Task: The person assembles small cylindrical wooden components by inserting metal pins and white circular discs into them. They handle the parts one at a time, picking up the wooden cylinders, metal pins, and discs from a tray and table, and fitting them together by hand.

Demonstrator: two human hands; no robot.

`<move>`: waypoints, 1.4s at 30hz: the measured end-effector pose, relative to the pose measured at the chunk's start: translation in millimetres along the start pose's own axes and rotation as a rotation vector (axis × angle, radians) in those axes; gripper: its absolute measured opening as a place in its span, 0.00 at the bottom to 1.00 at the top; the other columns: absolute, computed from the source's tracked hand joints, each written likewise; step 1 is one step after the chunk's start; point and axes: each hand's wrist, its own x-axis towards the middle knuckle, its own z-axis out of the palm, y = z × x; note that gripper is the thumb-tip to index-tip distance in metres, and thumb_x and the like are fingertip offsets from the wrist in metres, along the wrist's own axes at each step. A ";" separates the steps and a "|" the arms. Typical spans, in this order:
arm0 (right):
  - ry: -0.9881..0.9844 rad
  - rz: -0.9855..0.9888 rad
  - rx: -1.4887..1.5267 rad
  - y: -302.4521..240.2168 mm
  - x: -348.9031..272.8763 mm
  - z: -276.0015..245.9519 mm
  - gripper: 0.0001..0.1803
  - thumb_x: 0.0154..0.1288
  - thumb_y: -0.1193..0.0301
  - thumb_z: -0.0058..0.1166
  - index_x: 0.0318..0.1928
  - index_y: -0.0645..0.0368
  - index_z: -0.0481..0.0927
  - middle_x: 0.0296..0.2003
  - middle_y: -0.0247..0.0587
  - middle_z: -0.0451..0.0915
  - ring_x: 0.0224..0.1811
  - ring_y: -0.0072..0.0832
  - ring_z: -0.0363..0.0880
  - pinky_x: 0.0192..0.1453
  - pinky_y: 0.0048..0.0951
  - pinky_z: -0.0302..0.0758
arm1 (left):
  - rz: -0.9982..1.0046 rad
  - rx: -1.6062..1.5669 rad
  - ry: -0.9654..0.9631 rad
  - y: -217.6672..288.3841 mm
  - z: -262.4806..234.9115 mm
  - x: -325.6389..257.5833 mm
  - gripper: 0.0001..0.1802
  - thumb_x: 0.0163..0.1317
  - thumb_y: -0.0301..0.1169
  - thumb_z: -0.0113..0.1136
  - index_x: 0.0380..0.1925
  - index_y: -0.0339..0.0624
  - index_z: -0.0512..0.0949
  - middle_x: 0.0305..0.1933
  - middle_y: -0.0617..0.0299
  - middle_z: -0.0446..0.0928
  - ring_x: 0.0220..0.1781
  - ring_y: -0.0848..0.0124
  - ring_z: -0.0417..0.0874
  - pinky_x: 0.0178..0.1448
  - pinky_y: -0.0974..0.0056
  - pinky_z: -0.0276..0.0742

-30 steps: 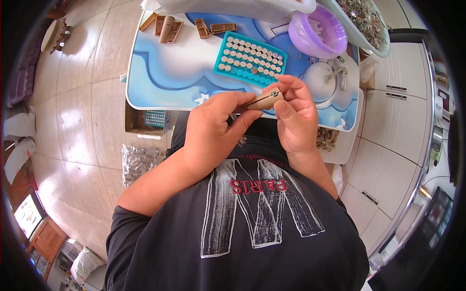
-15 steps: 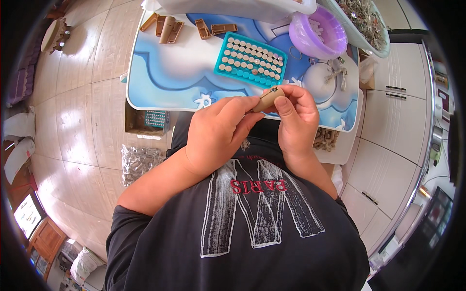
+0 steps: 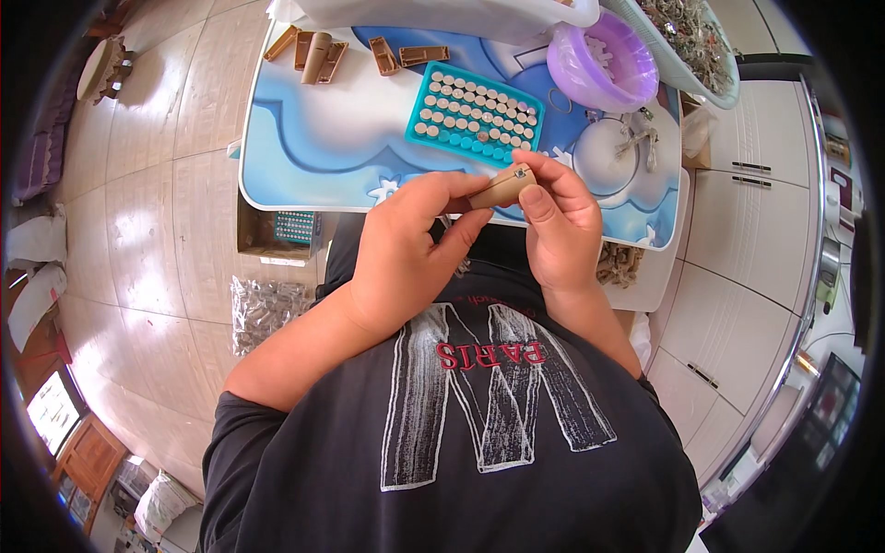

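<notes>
A tan, roughly cylindrical plastic casing (image 3: pixel 501 187) is held level over the table's near edge, with a small dark detail on its right end. My left hand (image 3: pixel 401 235) pinches its left end between thumb and fingers. Around the right end, my right hand (image 3: pixel 562 226) has its thumb below and its fingertips above. Something thin and silvery hangs beneath my left hand, too small to make out. Beyond my hands lies a turquoise tray (image 3: pixel 412 135) with rows of round white pieces. Several brown casing pieces (image 3: pixel 318 57) rest at the far left of the table.
The blue-and-white table (image 3: pixel 313 175) bears a purple bowl (image 3: pixel 636 88) lined with clear plastic. A pale basket (image 3: pixel 735 92) of tangled small parts stands at the far right. Below the table are a cardboard box (image 3: pixel 251 241) and a clear bag (image 3: pixel 267 309) on the floor.
The casing has turned a little towards level and shows more of its length. My left fingers have shifted back along it, and the right fingers have opened slightly around its end.
</notes>
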 end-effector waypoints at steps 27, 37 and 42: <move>0.205 -0.222 -1.120 -6.0 -4.2 -58.8 0.11 0.56 0.76 0.59 0.41 0.60 0.81 0.33 0.38 0.76 0.30 0.28 0.75 0.33 0.25 0.71 | -0.814 -0.788 -0.462 -5.0 -6.7 10.0 0.20 0.70 0.34 0.47 0.60 0.42 0.67 0.38 0.60 0.76 0.35 0.73 0.81 0.44 0.69 0.79; 0.076 -0.293 -1.188 -0.1 9.2 -62.5 0.09 0.51 0.75 0.62 0.35 0.57 0.83 0.31 0.35 0.77 0.31 0.30 0.77 0.34 0.28 0.73 | -0.848 -0.879 -0.373 -6.6 -2.0 12.2 0.20 0.70 0.37 0.47 0.57 0.41 0.69 0.39 0.61 0.76 0.39 0.71 0.82 0.49 0.67 0.79; 0.061 -0.277 -1.083 -2.5 11.0 -66.1 0.05 0.52 0.77 0.61 0.32 0.59 0.81 0.29 0.35 0.77 0.28 0.29 0.76 0.32 0.27 0.72 | -0.866 -0.969 -0.369 -11.8 -0.9 12.4 0.17 0.69 0.34 0.49 0.54 0.40 0.70 0.42 0.60 0.77 0.41 0.70 0.82 0.51 0.65 0.78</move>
